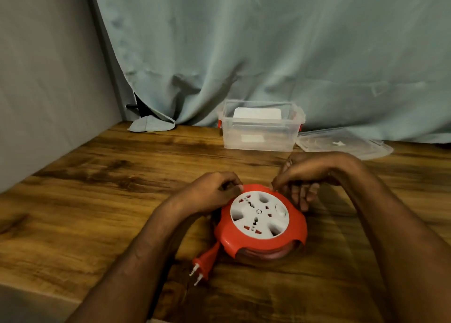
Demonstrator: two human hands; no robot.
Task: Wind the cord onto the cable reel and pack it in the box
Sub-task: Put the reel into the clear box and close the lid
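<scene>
A round red cable reel (263, 245) with a white socket face lies flat on the wooden table (97, 200). Its cord is wound inside the rim, and the red plug (205, 264) with two metal pins sticks out at its lower left. My left hand (212, 191) grips the reel's upper left edge with its fingers curled. At the upper right edge my right hand (305, 176) pinches the rim, with some fingers spread down beside the reel. Behind the hands stands a clear plastic box (260, 127), open, with red latches and a white item inside.
The box's clear lid (344, 143) lies flat to the right of the box. A grey-green curtain (268, 54) hangs behind the table and a grey wall (48, 78) closes the left side. The table's near edge runs at lower left.
</scene>
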